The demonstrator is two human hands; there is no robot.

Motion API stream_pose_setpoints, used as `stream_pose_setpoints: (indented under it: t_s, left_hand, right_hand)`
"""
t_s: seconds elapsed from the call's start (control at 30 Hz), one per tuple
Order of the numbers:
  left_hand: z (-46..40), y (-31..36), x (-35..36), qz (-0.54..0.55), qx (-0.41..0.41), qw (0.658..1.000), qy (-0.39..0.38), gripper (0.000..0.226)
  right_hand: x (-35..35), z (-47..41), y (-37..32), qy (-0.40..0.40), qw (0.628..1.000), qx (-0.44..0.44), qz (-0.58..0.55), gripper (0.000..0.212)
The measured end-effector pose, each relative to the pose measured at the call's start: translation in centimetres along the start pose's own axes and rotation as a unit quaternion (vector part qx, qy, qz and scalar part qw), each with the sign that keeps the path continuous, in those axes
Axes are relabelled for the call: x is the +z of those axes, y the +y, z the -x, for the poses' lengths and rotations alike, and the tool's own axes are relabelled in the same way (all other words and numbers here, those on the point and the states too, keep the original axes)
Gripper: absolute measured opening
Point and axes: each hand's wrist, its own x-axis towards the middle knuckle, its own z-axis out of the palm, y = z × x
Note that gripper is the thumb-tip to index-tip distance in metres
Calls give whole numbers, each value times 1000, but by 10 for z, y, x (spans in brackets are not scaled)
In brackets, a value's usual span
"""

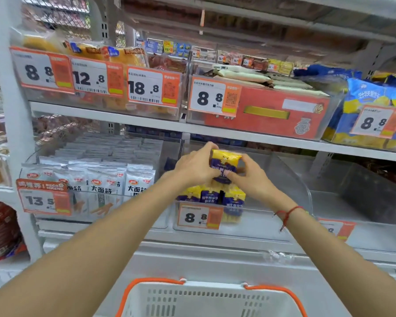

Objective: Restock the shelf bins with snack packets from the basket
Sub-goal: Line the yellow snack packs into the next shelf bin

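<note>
Neighbouring bin: white packets (114, 179) filling it, left of the clear bin (290, 179).
Basket (210, 298): sitting below, white, orange handles.
Snack packet (225, 164): being held above stacked packets (212, 195).
Grip: left hand (196, 167) and right hand (249, 177) pinching it from both sides.

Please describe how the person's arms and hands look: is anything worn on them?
Both forearms are bare, with no sleeves or gloves in view. The left hand wears nothing. The right hand has a thin red string bracelet on its wrist, with loose ends hanging down.
</note>
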Motion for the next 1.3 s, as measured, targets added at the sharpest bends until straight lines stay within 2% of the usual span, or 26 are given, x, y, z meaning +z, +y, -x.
stream_pose_setpoints:
  t_s: [0.13,0.2,0.27,0.4,0.5,0.7,0.83,0.93,1.0,1.07,1.2,1.3]
  left_hand:
    - [-18,-13,6,-32,-30,996,-76,55]
    - [-21,-16,10,-64,-43,992,-97,61]
    - [-22,-19,16,-92,-51,989,-102,62]
    - [-23,-20,32,-165,-48,980,-96,56]
    - [-25,-22,42,-215,-45,971,-93,56]
    - [-25,-27,56,-273,-28,959,-75,58]
    - [-23,-29,56,-259,-8,964,-67,51]
    - [-20,-31,55,-230,12,971,-66,49]
    - [-20,-33,57,-199,17,977,-77,48]
    - [-20,-33,57,-191,24,978,-85,47]
    - [-24,-35,54,-254,112,958,-73,48]
    - [-26,-38,51,-276,163,944,-78,36]
  right_hand:
    - [4,-22,16,-80,996,32,26,49]
    - [5,-28,22,-116,990,54,57,59]
    - [7,-32,27,-131,987,71,54,60]
    - [16,-33,35,-119,981,71,137,61]
    - [28,-34,38,-126,981,96,113,64]
    - [38,-37,48,-92,985,106,101,55]
    - [23,-37,54,-66,981,121,138,62]
    - [18,-34,62,-75,965,122,219,46]
    - [21,-32,65,-88,965,91,231,33]
    - [24,-32,66,-96,966,66,231,29]
    - [24,-34,66,-90,965,67,238,22]
    - [23,-33,70,-51,968,80,234,14]
